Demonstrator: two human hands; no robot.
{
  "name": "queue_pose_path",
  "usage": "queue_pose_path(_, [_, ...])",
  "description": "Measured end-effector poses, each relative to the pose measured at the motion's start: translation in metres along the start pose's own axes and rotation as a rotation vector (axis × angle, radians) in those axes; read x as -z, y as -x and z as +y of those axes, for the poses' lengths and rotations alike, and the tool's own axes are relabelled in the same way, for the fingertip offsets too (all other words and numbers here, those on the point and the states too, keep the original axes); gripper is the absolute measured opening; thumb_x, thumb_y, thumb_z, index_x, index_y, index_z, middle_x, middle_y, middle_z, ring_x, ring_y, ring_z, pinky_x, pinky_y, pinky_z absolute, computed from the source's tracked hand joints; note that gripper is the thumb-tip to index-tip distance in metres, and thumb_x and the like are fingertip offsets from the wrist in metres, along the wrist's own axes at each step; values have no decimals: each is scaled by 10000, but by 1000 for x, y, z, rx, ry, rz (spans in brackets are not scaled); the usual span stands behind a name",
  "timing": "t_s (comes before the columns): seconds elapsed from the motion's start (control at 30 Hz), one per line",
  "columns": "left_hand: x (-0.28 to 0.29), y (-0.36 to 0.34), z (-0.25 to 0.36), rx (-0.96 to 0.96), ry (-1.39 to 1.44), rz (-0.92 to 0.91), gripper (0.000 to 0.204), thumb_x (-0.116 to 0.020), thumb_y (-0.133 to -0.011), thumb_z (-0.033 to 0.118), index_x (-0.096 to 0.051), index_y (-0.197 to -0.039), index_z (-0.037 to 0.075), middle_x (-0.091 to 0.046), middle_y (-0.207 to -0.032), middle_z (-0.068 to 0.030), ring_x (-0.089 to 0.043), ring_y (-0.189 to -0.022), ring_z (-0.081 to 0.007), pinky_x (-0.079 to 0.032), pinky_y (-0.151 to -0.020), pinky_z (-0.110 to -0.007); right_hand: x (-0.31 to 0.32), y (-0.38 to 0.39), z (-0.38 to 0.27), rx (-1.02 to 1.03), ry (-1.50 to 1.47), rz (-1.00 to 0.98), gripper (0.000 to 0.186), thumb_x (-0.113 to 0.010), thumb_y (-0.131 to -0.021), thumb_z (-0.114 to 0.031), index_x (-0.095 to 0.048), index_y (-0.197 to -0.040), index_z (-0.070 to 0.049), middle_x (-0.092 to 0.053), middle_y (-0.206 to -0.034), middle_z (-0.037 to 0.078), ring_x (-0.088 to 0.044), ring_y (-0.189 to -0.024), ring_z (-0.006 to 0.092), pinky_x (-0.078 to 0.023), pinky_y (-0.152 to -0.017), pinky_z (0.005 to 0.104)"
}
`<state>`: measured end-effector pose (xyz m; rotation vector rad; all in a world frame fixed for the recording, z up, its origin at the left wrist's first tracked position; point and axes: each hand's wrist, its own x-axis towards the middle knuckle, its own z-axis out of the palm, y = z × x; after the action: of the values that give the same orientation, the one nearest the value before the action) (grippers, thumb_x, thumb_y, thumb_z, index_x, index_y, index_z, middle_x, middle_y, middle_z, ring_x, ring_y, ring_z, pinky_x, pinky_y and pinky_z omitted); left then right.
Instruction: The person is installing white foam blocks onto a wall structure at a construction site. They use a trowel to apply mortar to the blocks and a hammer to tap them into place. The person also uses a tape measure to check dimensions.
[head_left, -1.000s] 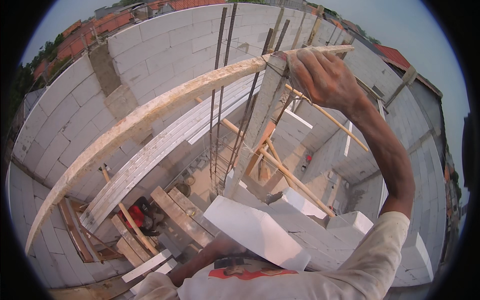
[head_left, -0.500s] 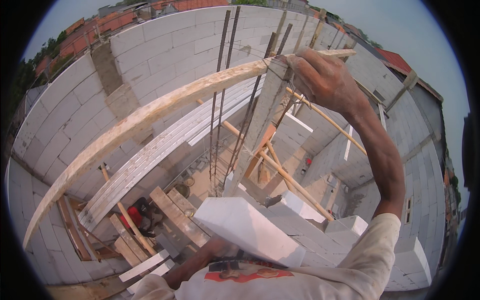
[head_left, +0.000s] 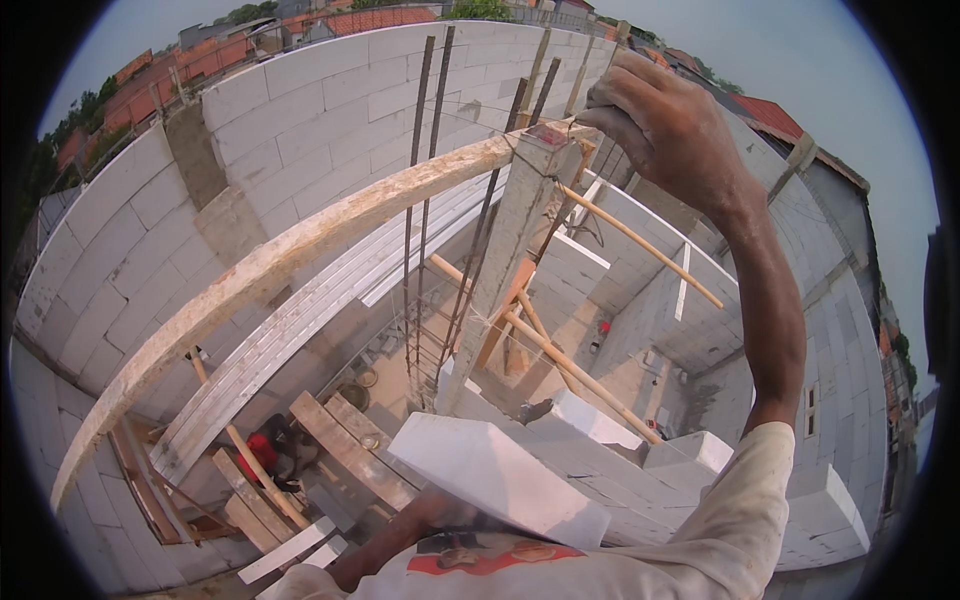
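Note:
Just above and right of the top of a grey concrete post (head_left: 500, 260), my right hand (head_left: 660, 130) is raised with its fingers curled together. A thin dark wire loop shows by its fingertips; whether they pinch it I cannot make out. A long pale wooden strip (head_left: 280, 247) runs from the post top down to the left, bowed by the lens. Low at my chest, my left hand (head_left: 447, 508) is beside the underside of a large white lightweight block (head_left: 500, 475). Its fingers are hidden, so its grip does not show.
Dark rebar rods (head_left: 418, 200) rise left of the post. White blocks (head_left: 590, 418) top the wall at right. Bamboo poles (head_left: 585, 378) slant behind. Below are scaffold planks (head_left: 350, 440) and a person in red (head_left: 268, 450). Block walls (head_left: 340, 90) surround the drop.
My right hand has lifted off the post top, uncovering a reddish patch there. The view has shifted slightly, moving the post and rods left. My left hand stays low by the block.

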<state>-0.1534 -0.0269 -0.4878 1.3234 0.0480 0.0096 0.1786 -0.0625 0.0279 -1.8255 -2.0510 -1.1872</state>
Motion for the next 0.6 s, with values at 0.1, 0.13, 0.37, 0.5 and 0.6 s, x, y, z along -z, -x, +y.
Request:
queue_pose_path(0.1, [-1, 2, -1, 4, 13, -1, 450, -743, -798, 135, -610, -1219, 48, -657, -1146, -103, -622, -1071, -268, -492, -937, -417, 0, -8, -5, 37, -60, 35, 168, -737, -863, -143, -667, -966, -31, -654, -946, 105, -653, -821, 275, -510, -757, 436])
queue_pose_path(0.13, [-1, 2, -1, 4, 21, -3, 453, -745, -797, 135, -610, -1220, 48, -657, -1146, -102, -623, -1070, -267, -492, -937, -416, 2, -9, -4, 44, -84, 44, 157, -739, -859, -137, -673, -953, -29, -661, -937, 104, -657, -823, 274, -508, -759, 440])
queue_pose_path(0.37, [4, 8, -24, -63, 12, 41, 560, -816, -739, 68, -590, -1251, 49, -659, -1125, -69, -639, -1043, -215, -521, -898, -380, 30, -23, -32, -76, -57, -299, 139, -717, -882, -146, -685, -840, -17, -663, -834, 114, -635, -762, 260, -493, -728, 421])
queue_pose_path(0.5, [2, 3, -35, -44, -83, 37, 614, -814, -675, 9, -596, -1247, 53, -662, -1124, -71, -642, -1049, -228, -534, -899, -397, 23, -24, -16, -160, -13, -329, 206, -653, -956, -225, -671, -1011, -28, -646, -830, 110, -621, -733, 213, -496, -720, 386])
queue_pose_path(0.6, [-3, 2, -31, 22, 105, 73, 647, -808, -635, -27, -597, -1242, 50, -663, -1122, -76, -644, -1051, -238, -542, -900, -397, 14, -13, -4, -257, -225, -356, 271, -586, -1000, -259, -639, -1120, -23, -670, -884, 123, -639, -764, 218, -512, -757, 374])
